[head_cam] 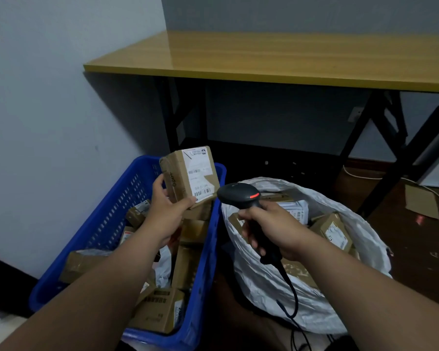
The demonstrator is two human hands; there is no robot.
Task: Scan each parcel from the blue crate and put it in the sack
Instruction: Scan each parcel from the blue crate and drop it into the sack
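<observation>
Pretty dim room, pale bluish-grey walls all around. A yellow wood-grain table on black folding legs fills the upper right of the frame. Dark brown floor at lower right has a scrap of cardboard and a white cable lying on it.

Both forearms were bare as far as the picture showed, with no sleeve, watch, band or glove visible on either. The left hand and the right hand carried no rings that could be made out, and the fingernails looked short and unpainted.
</observation>
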